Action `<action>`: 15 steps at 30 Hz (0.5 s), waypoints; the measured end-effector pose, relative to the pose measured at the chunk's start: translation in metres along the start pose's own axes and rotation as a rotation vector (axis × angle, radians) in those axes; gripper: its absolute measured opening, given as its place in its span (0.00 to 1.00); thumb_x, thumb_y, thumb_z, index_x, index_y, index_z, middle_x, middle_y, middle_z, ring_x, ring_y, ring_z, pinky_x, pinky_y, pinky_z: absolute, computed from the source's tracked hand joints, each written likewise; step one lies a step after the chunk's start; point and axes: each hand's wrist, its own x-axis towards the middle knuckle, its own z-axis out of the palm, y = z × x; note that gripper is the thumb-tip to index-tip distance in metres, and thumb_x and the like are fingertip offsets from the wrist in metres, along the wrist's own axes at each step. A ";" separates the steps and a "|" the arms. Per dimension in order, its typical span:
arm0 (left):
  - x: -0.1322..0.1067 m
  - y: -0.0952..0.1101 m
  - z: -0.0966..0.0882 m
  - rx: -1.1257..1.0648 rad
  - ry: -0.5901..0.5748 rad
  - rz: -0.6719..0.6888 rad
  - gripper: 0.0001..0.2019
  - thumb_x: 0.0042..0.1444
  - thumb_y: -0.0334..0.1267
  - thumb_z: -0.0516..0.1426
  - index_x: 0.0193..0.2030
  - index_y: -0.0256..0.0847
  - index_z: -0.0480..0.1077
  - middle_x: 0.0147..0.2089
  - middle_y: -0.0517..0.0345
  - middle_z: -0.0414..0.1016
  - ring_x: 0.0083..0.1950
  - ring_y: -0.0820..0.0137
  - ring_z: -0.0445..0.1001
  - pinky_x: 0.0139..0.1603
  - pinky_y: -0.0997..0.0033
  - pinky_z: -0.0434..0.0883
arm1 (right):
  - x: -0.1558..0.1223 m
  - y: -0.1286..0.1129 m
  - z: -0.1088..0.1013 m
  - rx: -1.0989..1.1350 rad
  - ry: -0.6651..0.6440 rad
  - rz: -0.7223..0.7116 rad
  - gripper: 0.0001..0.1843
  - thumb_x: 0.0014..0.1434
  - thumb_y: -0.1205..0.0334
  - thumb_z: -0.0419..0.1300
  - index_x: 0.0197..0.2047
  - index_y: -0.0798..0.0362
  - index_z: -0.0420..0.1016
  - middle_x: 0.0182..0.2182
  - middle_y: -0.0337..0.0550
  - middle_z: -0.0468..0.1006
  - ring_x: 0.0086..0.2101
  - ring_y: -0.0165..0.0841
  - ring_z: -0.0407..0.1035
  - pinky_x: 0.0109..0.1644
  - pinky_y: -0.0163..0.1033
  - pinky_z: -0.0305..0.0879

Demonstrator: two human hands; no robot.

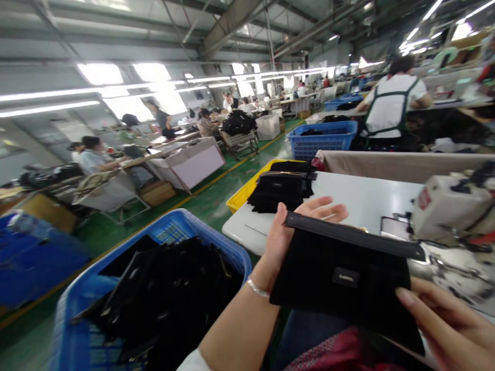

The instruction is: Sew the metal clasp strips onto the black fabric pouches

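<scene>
A flat black fabric pouch (344, 283) with a small label on its front lies across both my hands, just above my lap. My left hand (288, 234) supports its upper left corner, thumb on the front and fingers stretched out behind the top edge. At the lower right corner, my right hand (444, 319) grips the pouch with thumb on top and fingers curled beneath. A stack of black pouches (280, 190) sits on the white table (363, 201) just beyond my left hand. The blue crate (228, 247) at my left is full of more black pieces.
A sewing machine (452, 206) stands on the table at the right. A yellow bin (247, 188) and another blue crate (323, 136) sit beyond the table. Several other people work at tables across the green-floored aisle (216, 190); one in a white shirt (392, 100) stands at the back right.
</scene>
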 end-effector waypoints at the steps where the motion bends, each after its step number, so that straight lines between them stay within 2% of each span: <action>1: -0.005 0.001 -0.007 0.011 -0.008 -0.095 0.39 0.57 0.70 0.54 0.59 0.34 0.72 0.59 0.34 0.75 0.62 0.45 0.72 0.63 0.47 0.66 | 0.003 -0.002 -0.005 -0.019 0.049 0.025 0.20 0.58 0.49 0.69 0.52 0.45 0.82 0.43 0.42 0.85 0.40 0.40 0.79 0.40 0.36 0.78; 3: -0.012 0.001 -0.025 0.047 0.031 -0.211 0.40 0.54 0.63 0.62 0.63 0.31 0.70 0.62 0.34 0.74 0.66 0.46 0.70 0.66 0.52 0.66 | 0.008 -0.009 -0.012 -0.022 0.126 0.099 0.24 0.57 0.48 0.70 0.54 0.48 0.82 0.47 0.46 0.84 0.44 0.42 0.78 0.47 0.39 0.78; 5: -0.014 -0.002 -0.044 0.163 0.154 -0.251 0.30 0.56 0.48 0.66 0.62 0.33 0.73 0.59 0.38 0.78 0.60 0.51 0.77 0.59 0.60 0.73 | 0.010 -0.019 -0.014 0.062 0.146 0.172 0.25 0.56 0.47 0.70 0.54 0.50 0.82 0.48 0.48 0.83 0.48 0.44 0.77 0.52 0.43 0.76; 7: -0.014 -0.007 -0.056 0.227 0.287 -0.248 0.22 0.58 0.41 0.66 0.58 0.35 0.76 0.54 0.42 0.81 0.55 0.55 0.81 0.55 0.64 0.77 | 0.010 -0.029 -0.011 0.187 0.099 0.225 0.23 0.59 0.47 0.68 0.54 0.49 0.82 0.48 0.48 0.83 0.48 0.42 0.77 0.54 0.44 0.75; 10: -0.012 -0.013 -0.060 0.237 0.404 -0.215 0.18 0.59 0.40 0.65 0.54 0.34 0.79 0.49 0.43 0.84 0.51 0.57 0.83 0.54 0.66 0.79 | 0.009 -0.038 -0.006 0.310 0.022 0.265 0.20 0.61 0.47 0.67 0.53 0.47 0.83 0.48 0.47 0.84 0.46 0.40 0.77 0.52 0.43 0.75; 15: -0.009 -0.015 -0.056 0.246 0.446 -0.207 0.20 0.56 0.42 0.67 0.52 0.33 0.79 0.47 0.41 0.84 0.49 0.55 0.83 0.52 0.65 0.80 | 0.009 -0.035 -0.007 0.364 0.026 0.271 0.18 0.59 0.47 0.69 0.50 0.46 0.84 0.44 0.46 0.85 0.43 0.38 0.78 0.50 0.41 0.75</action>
